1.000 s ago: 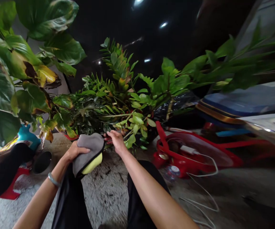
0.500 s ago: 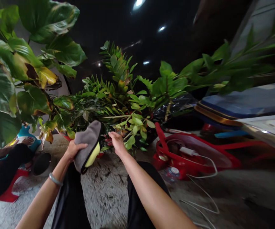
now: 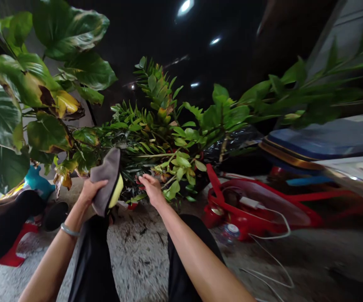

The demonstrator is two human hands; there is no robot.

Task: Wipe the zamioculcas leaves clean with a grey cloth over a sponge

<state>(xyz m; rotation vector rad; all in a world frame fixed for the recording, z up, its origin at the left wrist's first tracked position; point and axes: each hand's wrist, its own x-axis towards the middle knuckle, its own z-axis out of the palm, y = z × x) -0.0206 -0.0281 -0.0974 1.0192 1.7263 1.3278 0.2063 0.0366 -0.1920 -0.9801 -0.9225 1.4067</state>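
A folded grey and yellow cloth (image 3: 106, 180) hangs upright in my left hand (image 3: 91, 191), thumb across its grey face. To its right, my right hand (image 3: 151, 188) is closed in a pinch at the lower front of the leafy plants (image 3: 181, 163). Its fingertips touch something small and dark that I cannot make out. Narrow green leaves surround the fingertips, and the pot below is mostly hidden behind leaves.
A red basket (image 3: 241, 222) with a white charger (image 3: 250, 203) and cable stands at the right, beside a clear bottle (image 3: 231, 230). Large-leaved plant (image 3: 45, 132) at left. Another person sits at the far left near a dark bucket (image 3: 56, 216).
My left hand has moved slightly left and up with the cloth, away from my right hand. The right hand has shifted a little to the left, still pinched.
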